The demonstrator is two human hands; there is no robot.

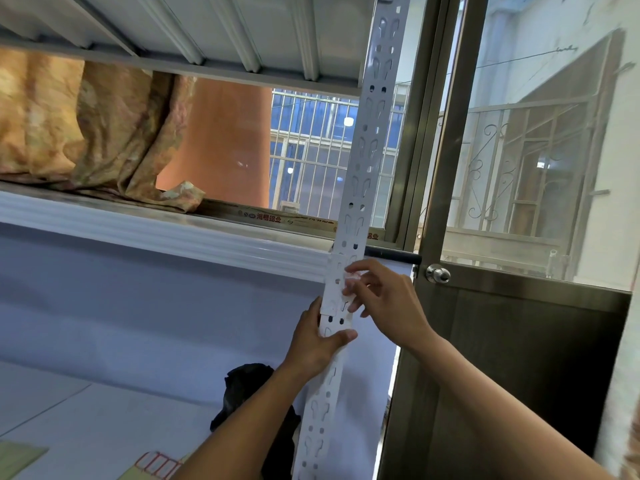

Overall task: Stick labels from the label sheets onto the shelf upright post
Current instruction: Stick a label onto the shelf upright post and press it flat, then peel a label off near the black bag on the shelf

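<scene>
The white perforated shelf upright post point(367, 147) runs from top to bottom through the middle of the view. My left hand point(315, 344) grips the post from the left, thumb across its front face. Just above it, my right hand point(384, 299) presses its fingertips against the post's front, where a small white label point(348, 282) sits half hidden under the fingers. A label sheet point(157, 464) with red-bordered labels lies on the lower shelf surface at the bottom left.
A patterned orange cloth point(86, 133) lies on the upper shelf board point(156, 230). A black fabric item point(249, 393) sits behind my left forearm. A metal-framed glass door point(519, 306) with a round knob point(438, 273) stands just right of the post.
</scene>
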